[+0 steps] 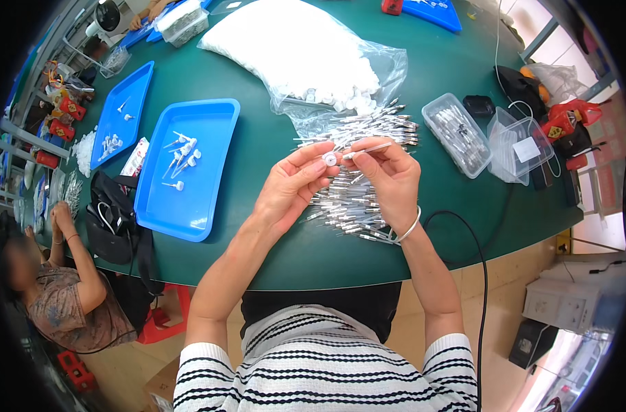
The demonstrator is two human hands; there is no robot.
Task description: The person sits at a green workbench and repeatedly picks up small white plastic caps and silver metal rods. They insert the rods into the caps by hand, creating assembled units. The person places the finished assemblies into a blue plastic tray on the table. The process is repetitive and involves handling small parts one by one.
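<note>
Head view: the left hand point(292, 184) pinches a round white cap point(329, 158), the right hand point(393, 180) a slim rod point(369, 149), over the rod pile point(344, 206), right of the near blue tray point(175, 214). A loosened pinch could lose either there.

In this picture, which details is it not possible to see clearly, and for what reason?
All in the head view:
- Part of the thin rod: covered by the right hand.
- Whether rod and white cap touch: too small.
- One far blue tray: cut off by the upper edge.
- What the co-worker's hands hold: too small.
</note>
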